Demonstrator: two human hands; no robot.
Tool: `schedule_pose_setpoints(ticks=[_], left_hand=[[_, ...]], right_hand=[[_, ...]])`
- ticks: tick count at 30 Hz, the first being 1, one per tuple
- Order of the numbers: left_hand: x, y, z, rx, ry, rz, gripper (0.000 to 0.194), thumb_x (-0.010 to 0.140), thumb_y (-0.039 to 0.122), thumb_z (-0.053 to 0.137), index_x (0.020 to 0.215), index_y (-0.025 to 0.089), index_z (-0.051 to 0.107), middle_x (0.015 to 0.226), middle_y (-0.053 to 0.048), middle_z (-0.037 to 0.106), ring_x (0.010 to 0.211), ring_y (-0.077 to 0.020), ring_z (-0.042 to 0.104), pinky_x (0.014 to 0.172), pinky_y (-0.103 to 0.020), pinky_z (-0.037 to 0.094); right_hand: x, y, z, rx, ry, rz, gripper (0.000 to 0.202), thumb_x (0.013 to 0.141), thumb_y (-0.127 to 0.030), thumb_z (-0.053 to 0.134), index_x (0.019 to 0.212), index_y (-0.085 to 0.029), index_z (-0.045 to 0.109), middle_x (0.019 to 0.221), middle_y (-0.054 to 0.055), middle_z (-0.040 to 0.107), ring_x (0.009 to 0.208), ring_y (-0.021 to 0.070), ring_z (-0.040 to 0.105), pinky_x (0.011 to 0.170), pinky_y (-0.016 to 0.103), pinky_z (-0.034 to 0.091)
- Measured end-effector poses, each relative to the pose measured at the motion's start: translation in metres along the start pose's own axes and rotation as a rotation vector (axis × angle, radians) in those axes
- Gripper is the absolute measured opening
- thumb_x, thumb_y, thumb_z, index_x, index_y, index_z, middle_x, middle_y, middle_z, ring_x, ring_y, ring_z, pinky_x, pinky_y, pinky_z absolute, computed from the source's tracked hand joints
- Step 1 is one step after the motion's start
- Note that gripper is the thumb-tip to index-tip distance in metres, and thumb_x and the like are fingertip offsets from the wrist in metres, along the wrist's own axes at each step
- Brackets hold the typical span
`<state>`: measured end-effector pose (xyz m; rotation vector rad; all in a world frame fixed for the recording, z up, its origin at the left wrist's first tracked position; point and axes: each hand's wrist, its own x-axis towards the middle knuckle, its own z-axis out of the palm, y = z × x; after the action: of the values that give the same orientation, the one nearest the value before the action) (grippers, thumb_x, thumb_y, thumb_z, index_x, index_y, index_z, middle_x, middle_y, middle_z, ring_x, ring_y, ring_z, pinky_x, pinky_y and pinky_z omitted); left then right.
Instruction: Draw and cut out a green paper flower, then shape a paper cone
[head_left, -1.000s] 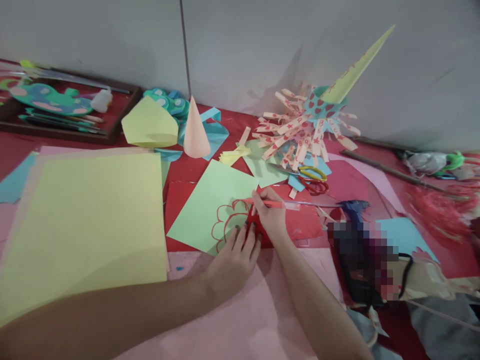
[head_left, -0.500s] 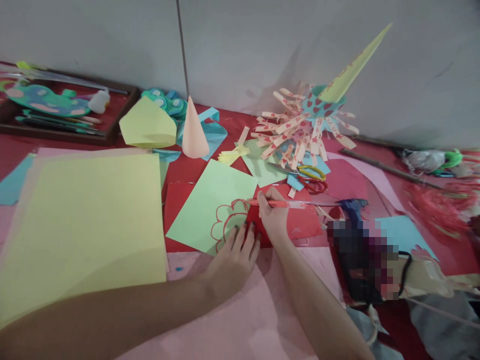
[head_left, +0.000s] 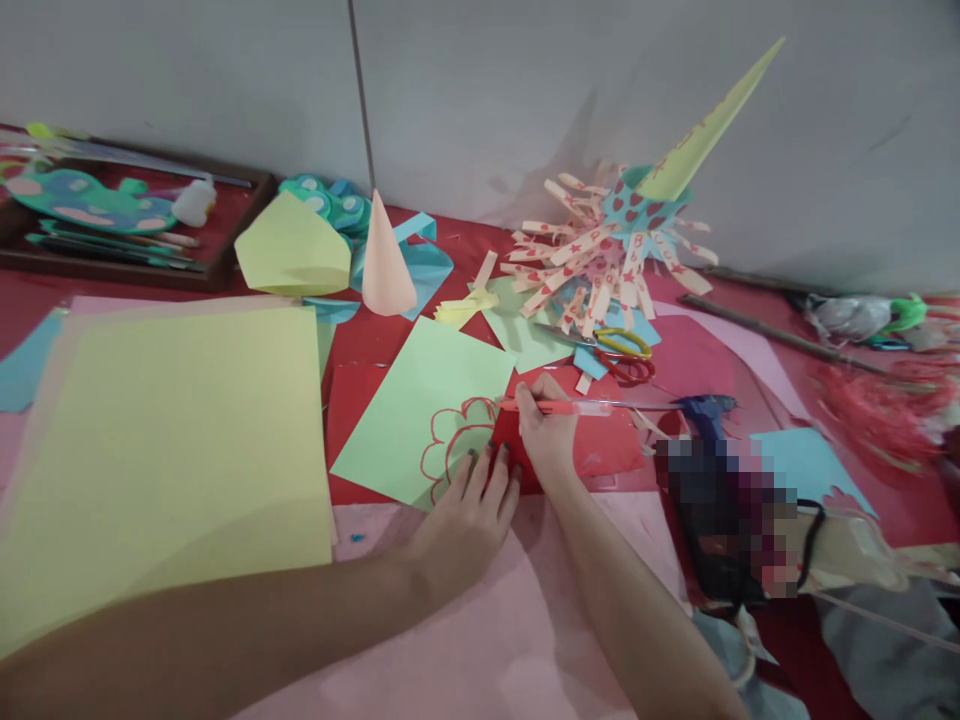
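Observation:
A light green sheet (head_left: 397, 420) lies tilted on the red surface, with a scalloped red flower outline (head_left: 436, 428) drawn near its right corner. My left hand (head_left: 472, 520) rests on the sheet's lower right edge, fingers spread and pointing away from me. In my right hand (head_left: 549, 425) is a red pen (head_left: 577, 408), pinched close to its tip. The tip touches or nearly touches the sheet at the top of the outline. A red paper piece (head_left: 611, 440) lies under my right hand. My left fingers hide part of the drawing.
Large yellow sheets (head_left: 180, 450) lie at the left. Behind are a dark tray (head_left: 217, 262), a peach paper cone (head_left: 386, 270) and a fringed paper piece with a tall cone (head_left: 637, 215). Scissors (head_left: 630, 358) and a blue glue gun (head_left: 705, 410) sit at the right.
The view has shifted very slightly. Both hands, the pen and the green sheet look almost the same as before.

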<state>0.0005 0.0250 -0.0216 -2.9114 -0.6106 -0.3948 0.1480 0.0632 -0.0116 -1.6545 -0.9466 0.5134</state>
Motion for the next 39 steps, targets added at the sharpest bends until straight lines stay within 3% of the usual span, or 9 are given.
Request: schedule_pose_setpoints(ticks=[6,10,14,21,27,33,39], left_hand=[[0.0000,-0.0009,-0.0017,-0.005,-0.049,0.016,0.044,0.085,0.015,0.038,0.125,0.004,0.051,0.129,-0.022,0.054,0.116,-0.0299,0.054,0.097,-0.046,0.040],[0.0001,-0.0005,-0.0009,0.001,-0.024,0.008,0.042,0.085,0.015,0.038,0.123,0.004,0.053,0.127,-0.022,0.056,0.116,-0.0298,0.055,0.096,-0.046,0.041],[0.0002,0.0000,-0.0002,0.013,-0.012,0.002,0.042,0.085,0.014,0.037,0.122,0.005,0.054,0.126,-0.021,0.057,0.115,-0.0296,0.055,0.095,-0.046,0.042],[-0.0008,0.0005,0.0005,0.023,-0.034,0.003,0.045,0.084,0.013,0.036,0.126,0.006,0.051,0.129,-0.020,0.055,0.118,-0.0289,0.053,0.098,-0.046,0.040],[0.0004,0.0000,-0.0004,0.033,-0.010,0.005,0.043,0.084,0.015,0.037,0.122,0.004,0.053,0.126,-0.021,0.057,0.115,-0.0295,0.055,0.095,-0.045,0.042],[0.0010,-0.0002,-0.0012,0.044,0.003,-0.001,0.042,0.084,0.015,0.037,0.121,0.006,0.055,0.124,-0.019,0.059,0.114,-0.0290,0.056,0.094,-0.044,0.043],[0.0002,-0.0001,-0.0010,0.042,-0.006,0.002,0.042,0.084,0.015,0.037,0.121,0.005,0.055,0.125,-0.020,0.058,0.114,-0.0291,0.056,0.095,-0.045,0.042]], right_hand=[[0.0004,0.0039,0.0007,0.112,-0.014,0.047,0.033,0.075,-0.032,0.053,0.057,-0.023,0.027,0.051,-0.008,0.027,0.051,0.0115,0.052,0.053,0.024,0.044],[0.0011,0.0034,0.0010,0.064,0.013,-0.005,0.033,0.075,-0.031,0.053,0.055,-0.023,0.027,0.051,-0.008,0.025,0.048,0.0100,0.045,0.049,0.023,0.042],[0.0007,0.0029,0.0013,0.110,0.004,0.030,0.032,0.072,-0.029,0.053,0.055,-0.023,0.026,0.052,-0.009,0.024,0.046,0.0079,0.039,0.055,0.024,0.049],[0.0000,0.0063,0.0010,0.151,0.005,0.060,0.031,0.071,-0.028,0.054,0.056,-0.022,0.027,0.053,-0.008,0.024,0.050,0.0088,0.045,0.063,0.027,0.052],[-0.0001,0.0056,0.0008,0.151,-0.005,0.044,0.032,0.067,-0.024,0.055,0.054,-0.022,0.026,0.052,-0.009,0.022,0.046,0.0064,0.025,0.059,0.026,0.052],[-0.0005,0.0023,0.0018,0.173,0.007,0.055,0.032,0.070,-0.027,0.054,0.054,-0.022,0.027,0.052,-0.009,0.023,0.047,0.0071,0.032,0.061,0.027,0.052],[-0.0004,0.0066,0.0007,0.140,-0.017,0.036,0.031,0.068,-0.023,0.053,0.054,-0.022,0.025,0.052,-0.009,0.021,0.047,0.0066,0.023,0.062,0.027,0.053]])
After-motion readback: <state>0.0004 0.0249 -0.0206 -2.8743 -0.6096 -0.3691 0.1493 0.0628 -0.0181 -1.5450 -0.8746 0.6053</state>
